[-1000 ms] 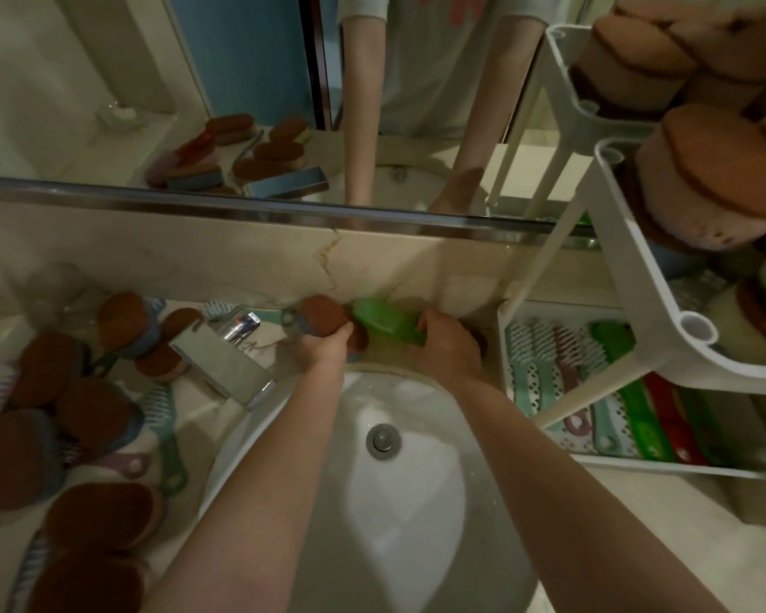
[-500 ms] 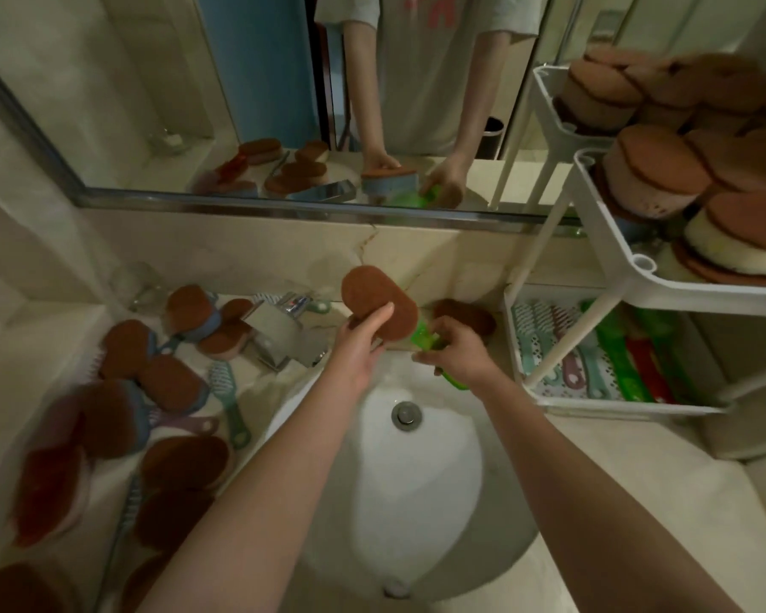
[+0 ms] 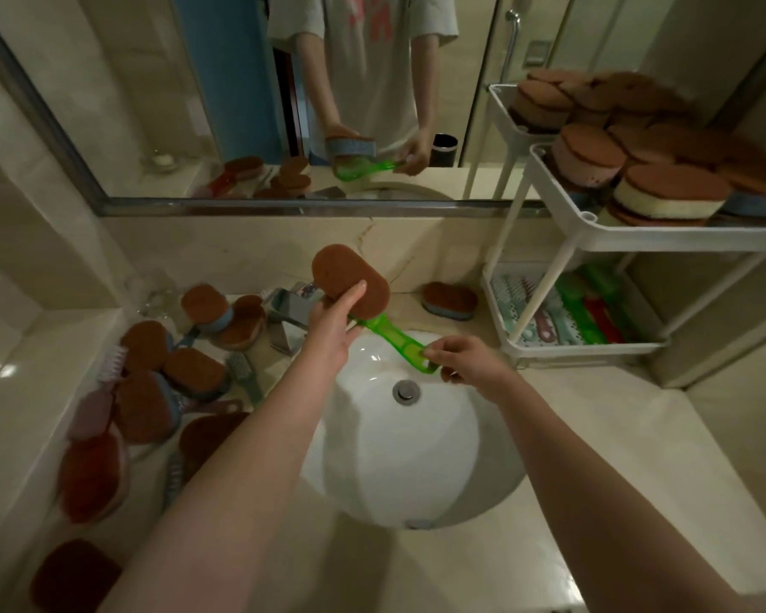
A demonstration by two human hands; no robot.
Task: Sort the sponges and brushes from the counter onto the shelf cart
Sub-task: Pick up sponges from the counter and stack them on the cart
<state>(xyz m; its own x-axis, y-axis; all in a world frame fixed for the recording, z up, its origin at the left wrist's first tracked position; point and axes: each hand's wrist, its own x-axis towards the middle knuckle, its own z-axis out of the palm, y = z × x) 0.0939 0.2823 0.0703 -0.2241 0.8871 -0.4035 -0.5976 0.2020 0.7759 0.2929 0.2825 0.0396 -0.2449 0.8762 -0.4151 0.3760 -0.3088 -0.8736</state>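
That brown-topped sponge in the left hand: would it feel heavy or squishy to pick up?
Probably light: the left hand holds the sponge up by one edge alone. Likely squishy, since a similar sponge on the shelf cart shows a thick foam layer. Its flat oval shape should not roll.

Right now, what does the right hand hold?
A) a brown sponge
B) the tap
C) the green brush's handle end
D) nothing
C: the right hand pinches the handle end of the green brush above the sink, while the left hand holds the brown sponge.
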